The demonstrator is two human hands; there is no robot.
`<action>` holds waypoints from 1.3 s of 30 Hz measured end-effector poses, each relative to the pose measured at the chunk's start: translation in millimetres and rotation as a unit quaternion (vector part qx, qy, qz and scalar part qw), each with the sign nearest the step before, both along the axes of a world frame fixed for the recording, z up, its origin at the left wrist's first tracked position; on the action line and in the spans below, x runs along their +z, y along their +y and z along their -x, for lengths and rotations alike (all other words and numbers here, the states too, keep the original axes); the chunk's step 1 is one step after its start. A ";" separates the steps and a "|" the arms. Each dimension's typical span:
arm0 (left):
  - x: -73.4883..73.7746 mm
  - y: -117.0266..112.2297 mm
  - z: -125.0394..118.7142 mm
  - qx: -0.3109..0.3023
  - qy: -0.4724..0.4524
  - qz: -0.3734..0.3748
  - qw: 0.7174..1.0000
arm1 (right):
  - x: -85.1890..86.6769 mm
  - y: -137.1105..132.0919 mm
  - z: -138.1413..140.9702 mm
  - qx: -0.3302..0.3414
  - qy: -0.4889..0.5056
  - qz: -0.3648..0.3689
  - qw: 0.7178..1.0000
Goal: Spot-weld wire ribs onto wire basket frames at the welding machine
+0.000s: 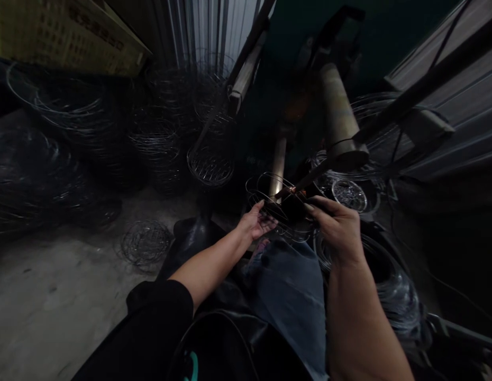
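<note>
A round frame of thin bent wire (265, 182) is in front of me, at the lower end of a machine's brass-coloured rod (278, 168). My left hand (258, 222) holds its near left rim, thumb on top and fingers curled beneath. On the right, my right hand (336, 225) pinches the wire between thumb and fingers, close beside the machine's tip. A thick pale cylinder (339, 106) of the machine stands above the right hand. Dark shadow hides part of the frame and the exact contact of the fingers.
Tall stacks of wire rings (154, 143) stand at the left, below a yellow crate (71, 37). A loose wire bundle (146, 242) lies on the concrete floor (43, 307). Wire coils (397, 296) sit right of my legs. A dark bar (428, 79) slants across the upper right.
</note>
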State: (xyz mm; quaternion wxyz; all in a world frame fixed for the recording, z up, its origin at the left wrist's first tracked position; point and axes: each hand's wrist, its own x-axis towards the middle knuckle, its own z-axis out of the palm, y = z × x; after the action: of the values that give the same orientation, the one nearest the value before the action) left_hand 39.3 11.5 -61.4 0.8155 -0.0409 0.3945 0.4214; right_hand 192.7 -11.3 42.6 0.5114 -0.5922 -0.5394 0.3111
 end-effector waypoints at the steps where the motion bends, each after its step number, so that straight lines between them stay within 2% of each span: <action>1: -0.8 -1.1 -0.4 -0.004 -0.005 -0.001 1.000 | -1.1 -0.5 -0.2 -0.002 -0.005 0.000 1.000; 8: 3.3 -7.9 0.9 -0.010 0.005 -0.003 1.000 | -0.2 -5.1 3.0 -0.006 -0.017 -0.005 1.000; 21: 1.8 -10.5 -0.4 0.006 -0.007 0.007 1.000 | 5.6 -5.2 4.8 -0.011 -0.126 -0.023 0.992; 23: 2.8 -12.3 1.4 0.015 -0.010 0.012 1.000 | 6.9 -17.8 7.8 -0.059 -0.182 -0.053 0.980; 25: 4.9 -16.7 3.6 0.044 -0.010 0.015 0.999 | 2.8 -41.6 13.5 -0.117 -0.253 -0.112 0.954; 26: 6.2 -20.2 4.7 0.063 -0.008 0.012 0.998 | -2.5 -56.8 17.6 -0.129 -0.279 -0.137 0.942; 28: 9.2 -29.6 6.5 0.099 0.001 -0.005 0.995 | -19.8 -88.9 28.7 -0.096 -0.299 -0.156 0.936; 31: 14.1 -48.9 7.6 0.130 0.031 -0.047 0.990 | -53.9 -125.5 47.8 -0.016 -0.318 -0.133 0.939; 34: 19.0 -72.3 7.8 0.136 0.050 -0.073 0.987 | -77.6 -138.9 61.1 -0.023 -0.374 -0.115 0.920; 36: 22.6 -88.6 8.4 0.123 0.065 -0.090 0.986 | -80.6 -141.6 66.2 -0.027 -0.421 -0.082 0.903; 39: 32.1 -109.8 9.5 0.089 0.103 -0.131 0.982 | -66.1 -147.9 72.2 -0.023 -0.489 -0.012 0.872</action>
State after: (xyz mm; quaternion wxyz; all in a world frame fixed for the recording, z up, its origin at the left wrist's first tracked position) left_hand 29.9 -98.2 -29.3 0.7280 0.0756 0.4126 0.5424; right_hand 120.5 -159.1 -23.5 0.1965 -0.6746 -0.7106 -0.0368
